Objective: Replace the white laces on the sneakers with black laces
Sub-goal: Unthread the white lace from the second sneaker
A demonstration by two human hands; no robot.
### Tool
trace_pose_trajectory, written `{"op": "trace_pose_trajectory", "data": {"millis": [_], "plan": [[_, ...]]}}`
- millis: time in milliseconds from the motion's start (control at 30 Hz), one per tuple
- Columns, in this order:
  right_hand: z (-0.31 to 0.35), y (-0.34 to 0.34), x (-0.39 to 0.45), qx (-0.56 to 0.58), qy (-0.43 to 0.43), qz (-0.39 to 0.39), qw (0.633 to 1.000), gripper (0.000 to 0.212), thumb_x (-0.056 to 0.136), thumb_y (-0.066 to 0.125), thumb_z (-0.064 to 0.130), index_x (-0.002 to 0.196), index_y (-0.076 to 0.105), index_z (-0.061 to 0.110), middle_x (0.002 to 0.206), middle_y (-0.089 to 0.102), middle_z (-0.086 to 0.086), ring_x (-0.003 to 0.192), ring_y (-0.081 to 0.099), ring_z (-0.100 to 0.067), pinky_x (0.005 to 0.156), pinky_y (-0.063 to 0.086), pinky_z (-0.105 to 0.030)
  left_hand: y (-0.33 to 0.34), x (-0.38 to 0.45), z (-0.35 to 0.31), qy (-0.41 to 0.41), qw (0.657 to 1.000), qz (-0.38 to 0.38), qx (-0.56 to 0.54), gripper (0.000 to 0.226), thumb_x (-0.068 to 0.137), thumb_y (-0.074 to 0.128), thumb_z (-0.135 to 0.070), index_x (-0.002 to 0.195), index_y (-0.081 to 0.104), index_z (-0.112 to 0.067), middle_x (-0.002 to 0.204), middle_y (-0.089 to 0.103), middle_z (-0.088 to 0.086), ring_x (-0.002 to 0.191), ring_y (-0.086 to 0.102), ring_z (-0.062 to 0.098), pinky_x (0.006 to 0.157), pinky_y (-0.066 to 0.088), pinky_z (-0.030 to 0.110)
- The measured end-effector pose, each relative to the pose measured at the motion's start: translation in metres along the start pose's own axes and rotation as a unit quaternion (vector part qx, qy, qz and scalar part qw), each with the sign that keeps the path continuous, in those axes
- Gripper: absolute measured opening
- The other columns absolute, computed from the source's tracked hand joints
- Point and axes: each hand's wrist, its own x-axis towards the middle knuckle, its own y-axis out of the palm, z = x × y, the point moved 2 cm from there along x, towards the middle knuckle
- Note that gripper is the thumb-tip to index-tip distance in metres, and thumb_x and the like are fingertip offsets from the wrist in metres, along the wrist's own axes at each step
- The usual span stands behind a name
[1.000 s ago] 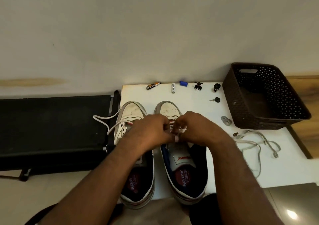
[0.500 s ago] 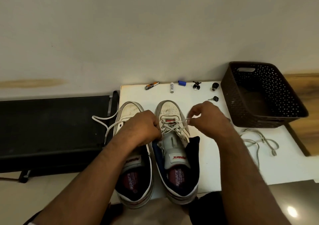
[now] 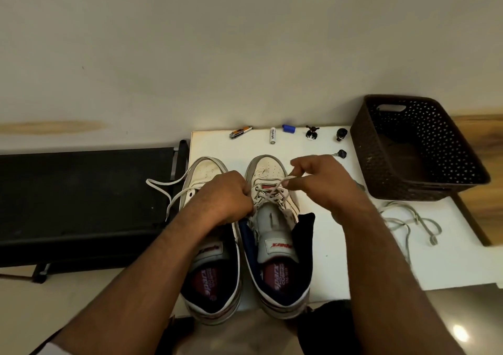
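My left hand hides the middle of the left shoe, so I can't see its lace holes. Tiny things at the far table edge are too small to tell. Both arms cut off at the near edge.

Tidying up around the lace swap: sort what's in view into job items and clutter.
Job: right sneaker, left sneaker, white lace pinched by right hand, left hand, loose lace.

Clutter: basket, battery, blue cap, nail clipper.

White-laced sneakers side by side
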Motion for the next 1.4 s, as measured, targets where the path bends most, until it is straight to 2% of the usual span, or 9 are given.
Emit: {"op": "trace_pose_trajectory", "data": {"millis": [133,367,533,667,867,967,1067,1233,1400], "plan": [[0.007,0.009,-0.008,-0.007,-0.019,0.099,0.995,0.031,0.072,0.081,0.02,0.1,0.068,0.027,0.117,0.055,0.013,0.095,0.047,0.003,0.071,0.034,-0.01,0.0,0.0,-0.001,0.002,1.0,-0.001,0.0,0.007,0.08,0.068,-0.014,0.083,0.075,-0.012,0.083,0.071,0.006,0.08,0.067,0.019,0.077,0.059,0.037],[0.009,0.041,-0.002,-0.33,-0.069,0.113,0.935,0.022,0.077,0.074,0.037,0.097,0.072,0.027,0.141,0.049,0.009,0.132,0.038,-0.018,0.103,0.035,-0.04,0.0,0.001,0.0,0.005,1.0,0.001,0.005,0.009,0.081,0.068,-0.013,0.085,0.076,-0.015,0.084,0.071,0.004,0.08,0.066,0.017,0.077,0.058,0.034],[0.011,0.012,0.002,0.023,-0.035,-0.041,0.998,0.004,0.078,0.076,0.016,0.077,0.076,0.012,0.131,0.057,0.012,0.12,0.05,-0.007,0.097,0.035,-0.027,-0.001,0.0,0.001,0.003,1.0,0.002,-0.006,0.005,0.079,0.072,-0.016,0.081,0.076,-0.015,0.083,0.072,0.003,0.08,0.067,0.017,0.077,0.058,0.035],[0.001,-0.009,0.003,0.22,0.014,-0.251,0.943,0.004,0.078,0.077,0.018,0.08,0.073,0.017,0.109,0.066,0.007,0.107,0.058,-0.009,0.102,0.044,-0.04,-0.001,0.0,0.002,-0.001,1.0,0.004,-0.013,0.006,0.078,0.075,-0.018,0.083,0.076,-0.015,0.083,0.072,0.002,0.08,0.066,0.015,0.075,0.056,0.031],[0.012,0.015,-0.002,-0.094,-0.088,-0.039,0.991,0.018,0.069,0.082,0.032,0.084,0.072,0.033,0.142,0.045,0.012,0.133,0.037,-0.01,0.109,0.03,-0.042,-0.001,0.001,0.002,-0.006,1.0,0.005,-0.007,0.006,0.078,0.075,-0.02,0.083,0.076,-0.017,0.083,0.072,0.001,0.082,0.066,0.015,0.077,0.056,0.032],[0.005,0.038,-0.002,-0.298,-0.039,0.118,0.946,0.032,0.073,0.077,0.044,0.102,0.071,0.032,0.154,0.03,0.013,0.143,0.021,-0.021,0.112,0.025,-0.05,0.0,0.001,0.002,-0.005,1.0,0.006,-0.002,0.005,0.079,0.073,-0.017,0.082,0.077,-0.016,0.085,0.073,0.003,0.083,0.067,0.016,0.078,0.058,0.033],[0.002,0.043,0.0,-0.344,-0.041,0.113,0.931,0.037,0.081,0.07,0.042,0.115,0.066,0.028,0.155,0.028,0.011,0.147,0.011,-0.023,0.114,0.017,-0.051,0.0,0.001,0.001,-0.002,1.0,0.009,-0.002,0.006,0.079,0.073,-0.017,0.083,0.077,-0.016,0.086,0.073,0.004,0.084,0.067,0.016,0.08,0.057,0.035],[0.017,0.021,-0.001,0.106,-0.026,-0.042,0.993,0.005,0.079,0.073,0.01,0.074,0.071,0.01,0.13,0.06,0.008,0.118,0.055,-0.01,0.094,0.039,-0.025,-0.003,0.0,0.001,-0.001,1.0,0.022,-0.002,0.008,0.079,0.075,-0.018,0.085,0.076,-0.014,0.086,0.072,0.004,0.084,0.067,0.017,0.081,0.057,0.035],[-0.003,-0.022,-0.004,0.726,0.081,-0.208,0.65,0.011,0.095,0.052,0.012,0.088,0.06,0.01,0.072,0.066,-0.001,0.057,0.064,-0.01,0.067,0.056,-0.025,-0.003,-0.002,0.001,0.002,0.999,0.028,-0.021,0.005,0.079,0.075,-0.015,0.081,0.074,-0.011,0.083,0.072,0.004,0.082,0.067,0.016,0.078,0.055,0.033]]}}
